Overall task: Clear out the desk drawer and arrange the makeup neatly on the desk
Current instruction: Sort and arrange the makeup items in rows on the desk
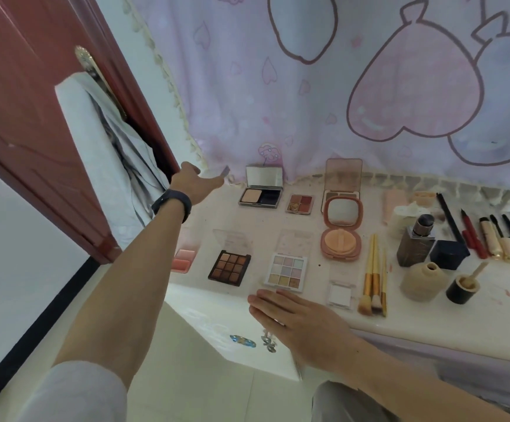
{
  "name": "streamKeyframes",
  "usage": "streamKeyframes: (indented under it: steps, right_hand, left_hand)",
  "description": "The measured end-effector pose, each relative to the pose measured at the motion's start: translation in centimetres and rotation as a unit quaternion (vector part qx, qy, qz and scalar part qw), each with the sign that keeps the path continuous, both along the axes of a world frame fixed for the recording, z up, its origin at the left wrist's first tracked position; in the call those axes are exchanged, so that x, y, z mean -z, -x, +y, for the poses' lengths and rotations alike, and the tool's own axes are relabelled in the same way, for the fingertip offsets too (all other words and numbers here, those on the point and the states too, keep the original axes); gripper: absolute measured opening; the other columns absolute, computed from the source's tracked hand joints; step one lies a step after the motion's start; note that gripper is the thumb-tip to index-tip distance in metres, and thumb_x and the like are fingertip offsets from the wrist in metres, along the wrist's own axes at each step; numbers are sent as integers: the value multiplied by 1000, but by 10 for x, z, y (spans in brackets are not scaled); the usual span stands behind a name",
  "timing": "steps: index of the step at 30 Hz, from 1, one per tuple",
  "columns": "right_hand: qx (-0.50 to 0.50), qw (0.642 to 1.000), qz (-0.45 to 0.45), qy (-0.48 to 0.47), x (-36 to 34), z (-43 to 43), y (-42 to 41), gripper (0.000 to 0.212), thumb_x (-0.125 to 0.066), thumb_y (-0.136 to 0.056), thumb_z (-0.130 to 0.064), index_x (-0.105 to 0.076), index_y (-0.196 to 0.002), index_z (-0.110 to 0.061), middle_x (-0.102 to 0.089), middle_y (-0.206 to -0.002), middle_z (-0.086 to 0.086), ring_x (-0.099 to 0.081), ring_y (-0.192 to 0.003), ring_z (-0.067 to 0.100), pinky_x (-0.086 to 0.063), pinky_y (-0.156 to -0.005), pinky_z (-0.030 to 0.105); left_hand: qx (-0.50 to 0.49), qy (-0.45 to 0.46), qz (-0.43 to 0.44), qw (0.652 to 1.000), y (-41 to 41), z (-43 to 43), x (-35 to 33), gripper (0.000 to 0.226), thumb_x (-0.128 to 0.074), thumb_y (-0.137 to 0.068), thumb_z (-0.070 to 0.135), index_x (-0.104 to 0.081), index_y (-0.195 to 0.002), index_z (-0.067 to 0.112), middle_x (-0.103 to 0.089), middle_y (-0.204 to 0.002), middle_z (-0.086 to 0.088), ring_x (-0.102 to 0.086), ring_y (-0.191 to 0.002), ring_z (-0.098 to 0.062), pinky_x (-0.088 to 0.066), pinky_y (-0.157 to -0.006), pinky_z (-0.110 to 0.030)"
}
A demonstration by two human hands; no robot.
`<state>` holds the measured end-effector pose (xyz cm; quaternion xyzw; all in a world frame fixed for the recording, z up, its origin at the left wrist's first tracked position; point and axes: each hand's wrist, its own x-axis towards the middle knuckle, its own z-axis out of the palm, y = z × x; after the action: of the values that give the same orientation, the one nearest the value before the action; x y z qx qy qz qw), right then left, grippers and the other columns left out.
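Reaching across makeup (pixel 229 268) laid out on the desk (pixel 430 324).
Left hand (pixel 195 184) is touching a grey piece (pixel 225 171) by the curtain (pixel 278 102), grip unclear; right hand (pixel 302 324) is hovering flat, fingers together, near the pastel palette (pixel 287 271).

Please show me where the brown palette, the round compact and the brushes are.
brown palette (pixel 229 267), head view, on its pans.
round compact (pixel 339 243), head view, on its puff.
brushes (pixel 368 283), head view, on one gold ferrule.
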<state>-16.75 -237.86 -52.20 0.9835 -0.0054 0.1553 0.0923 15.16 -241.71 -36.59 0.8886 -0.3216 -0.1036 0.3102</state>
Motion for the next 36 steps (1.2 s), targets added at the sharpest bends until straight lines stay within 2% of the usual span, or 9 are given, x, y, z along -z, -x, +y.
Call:
streamKeyframes:
  steps: [5, 10, 12, 14, 16, 18, 20, 27, 36]
  right_hand:
    - [1, 1000, 8, -8, 0, 0, -1, 75, -83, -75, -21, -54, -144, -14, -49, -153, 2, -44, -143, 20, -26, -117, 35]
    - [-12, 999, -36, 18, -14, 5, 10, 47, -76, -88, -33, -66, -132, -23, -59, -144, -2, -50, -138, 16, -31, -116, 31]
    - [7, 987, -122, -106, -25, 16, 25, 37, -70, -93, -35, -68, -127, -22, -66, -133, -4, -59, -126, 14, -47, -108, 31]
    - [79, 912, -227, -334, -45, 28, 49, 34, -59, -98, -44, -66, -126, -26, -69, -122, -10, -65, -112, 8, -57, -93, 29]
    - [129, 765, -300, -556, -66, 33, 81, 37, -52, -98, -57, -65, -120, -31, -73, -111, -13, -71, -95, 9, -59, -80, 25]
    - [127, 616, -345, -697, -86, 29, 115, 49, -53, -94, -61, -65, -120, -22, -76, -105, 3, -74, -83, 19, -60, -70, 26]
    - [109, 519, -351, -771, -100, 23, 145, 59, -57, -90, -63, -63, -123, -13, -76, -102, 15, -73, -77, 26, -59, -62, 26]
    - [210, 478, -362, -772, -88, 17, 228, 40, -81, -69, -41, -79, -105, -23, -75, -86, 10, -71, -73, 23, -57, -63, 23]
    - [209, 289, -385, -851, -48, 25, 288, 32, -75, -71, -13, -77, -100, 0, -73, -82, 17, -72, -67, 20, -59, -60, 23]
  left_hand:
    - [50, 107, 71, 990, 49, 44, -35, 80, -74, -59, 65, -47, -121, 22, -65, -113, 2, -63, -96, -14, -47, -74, -27]
    - [119, 200, 131, 964, 118, 87, -49, 55, -83, -76, 36, -50, -118, 25, -71, -104, 3, -65, -84, 3, -48, -73, -15]
    - [154, 218, 145, 953, 146, 103, -47, 50, -82, -78, 22, -53, -118, 26, -70, -108, -3, -67, -90, -2, -48, -75, -11]
    - [199, 211, 144, 946, 171, 119, -43, 55, -84, -74, 22, -54, -120, 29, -70, -109, -3, -67, -101, -11, -51, -83, -21]
    - [238, 203, 140, 939, 198, 130, -37, 65, -86, -64, 35, -54, -121, 30, -70, -108, 1, -65, -103, -12, -56, -84, -28]
    - [277, 194, 142, 930, 228, 135, -30, 71, -84, -58, 43, -54, -120, 32, -70, -107, 6, -64, -105, -11, -60, -80, -32]
    - [319, 167, 130, 924, 256, 134, -19, 65, -85, -65, 38, -52, -121, 38, -71, -108, 15, -63, -105, -5, -58, -81, -30]
    - [424, 120, 88, 893, 340, 123, 23, 69, -84, -72, 17, -47, -128, 33, -62, -122, 16, -60, -105, 9, -51, -81, -12]
    - [366, 147, 132, 909, 409, 124, 72, 79, -84, -68, 54, -54, -136, 28, -61, -121, 21, -56, -112, 4, -51, -93, -23]
